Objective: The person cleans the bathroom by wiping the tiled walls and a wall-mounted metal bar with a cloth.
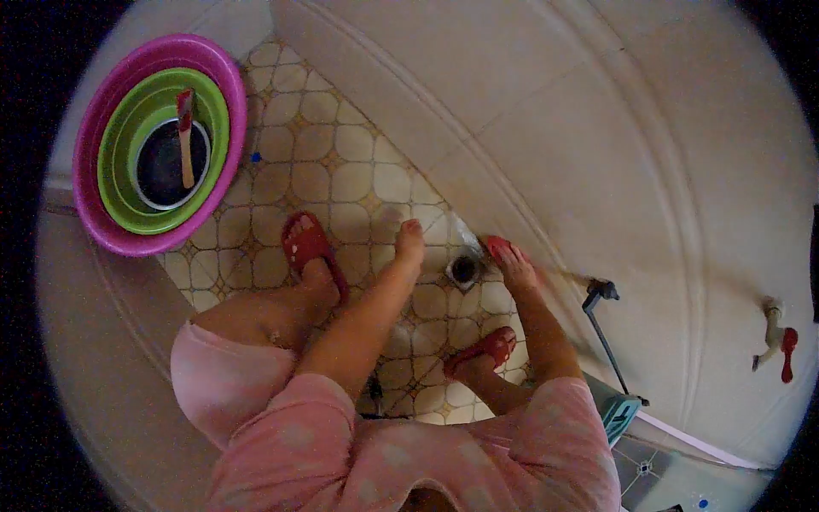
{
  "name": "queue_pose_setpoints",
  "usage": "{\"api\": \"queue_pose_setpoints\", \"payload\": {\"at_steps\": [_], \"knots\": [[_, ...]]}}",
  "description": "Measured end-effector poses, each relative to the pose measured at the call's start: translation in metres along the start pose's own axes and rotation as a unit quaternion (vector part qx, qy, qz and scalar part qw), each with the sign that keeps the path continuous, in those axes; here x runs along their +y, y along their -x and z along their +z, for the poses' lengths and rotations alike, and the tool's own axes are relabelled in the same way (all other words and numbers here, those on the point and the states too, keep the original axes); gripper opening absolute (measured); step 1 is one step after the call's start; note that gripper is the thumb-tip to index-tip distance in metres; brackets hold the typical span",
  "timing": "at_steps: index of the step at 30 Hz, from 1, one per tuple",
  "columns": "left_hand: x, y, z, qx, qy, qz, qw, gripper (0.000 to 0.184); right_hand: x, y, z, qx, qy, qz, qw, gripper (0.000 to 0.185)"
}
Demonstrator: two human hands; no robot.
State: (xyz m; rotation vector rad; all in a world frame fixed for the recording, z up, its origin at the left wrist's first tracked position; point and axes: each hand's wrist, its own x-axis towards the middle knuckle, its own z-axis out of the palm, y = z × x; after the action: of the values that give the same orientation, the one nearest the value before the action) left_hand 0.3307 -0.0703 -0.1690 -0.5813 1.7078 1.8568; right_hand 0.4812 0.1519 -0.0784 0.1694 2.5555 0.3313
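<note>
At the near side, pink clothing (409,461) is covering the person, and a red slipper (492,352) is standing near the drain (463,270). Just right of this drain, the right hand (519,271) is gripping a red object (497,247), fingers closing over it, at the foot of the wall (512,128). The step in hand is seeming to be scrubbing this seam, where a white streak (467,235) is showing; a further stroke would be requiring steady pressure into the corner. A little farther and left, the left hand (410,243) is hanging above the tiles; I cannot tell whether its fingers are touching each other. Far left, a wooden-handled brush (187,158) is lying inside nested basins (86,183).
</note>
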Motion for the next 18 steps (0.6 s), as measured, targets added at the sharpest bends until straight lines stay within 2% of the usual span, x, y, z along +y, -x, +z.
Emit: {"api": "queue_pose_setpoints", "payload": {"at_steps": [3,6,9,12,15,18], "knots": [[-0.017,-0.009,0.004,0.001,0.023,0.048,0.999,0.024,-0.016,-0.054,-0.01,0.102,0.037,-0.069,0.992,0.053],[-0.017,-0.008,0.004,-0.004,0.023,0.053,0.998,0.025,-0.052,-0.083,-0.08,0.124,0.186,-0.103,0.969,0.052],[-0.015,-0.017,0.003,0.014,-0.201,0.067,0.977,0.028,-0.07,-0.152,-0.068,0.254,0.095,-0.107,0.957,0.051],[-0.028,-0.02,0.003,0.037,-0.126,0.052,0.99,0.031,-0.106,-0.179,-0.131,0.147,0.019,-0.093,0.984,0.05],[-0.007,0.007,0.008,0.037,-0.082,-0.002,0.996,0.036,-0.121,-0.221,-0.127,0.134,-0.097,-0.083,0.983,0.049],[-0.05,-0.006,0.014,0.034,-0.127,0.018,0.991,0.037,-0.132,-0.241,-0.112,0.146,0.071,-0.075,0.984,0.051]]}}
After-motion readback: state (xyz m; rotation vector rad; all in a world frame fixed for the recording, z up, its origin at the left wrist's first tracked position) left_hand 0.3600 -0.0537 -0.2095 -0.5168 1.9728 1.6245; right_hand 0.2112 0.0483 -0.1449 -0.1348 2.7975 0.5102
